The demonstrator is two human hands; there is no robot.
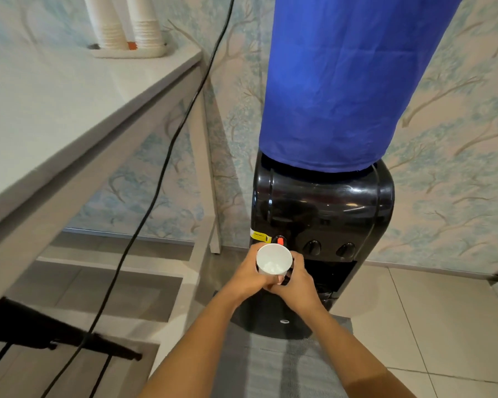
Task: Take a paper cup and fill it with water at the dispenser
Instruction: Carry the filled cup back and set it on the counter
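A white paper cup (273, 259) is held upright in front of the black water dispenser (325, 208), its open mouth facing me and its inside looking empty. My left hand (249, 275) wraps its left side and my right hand (298, 278) its right side, fingers meeting under it. The cup sits just below and left of the red tap (280, 240); two black taps (313, 247) stand to the right. A blue cover (339, 81) hides the bottle on top.
A white table (55, 110) stands on the left, with stacks of paper cups (127, 27) in a holder at its far end. A black cable (156, 179) hangs down past the table. A grey mat (270, 366) lies before the dispenser on the tiled floor.
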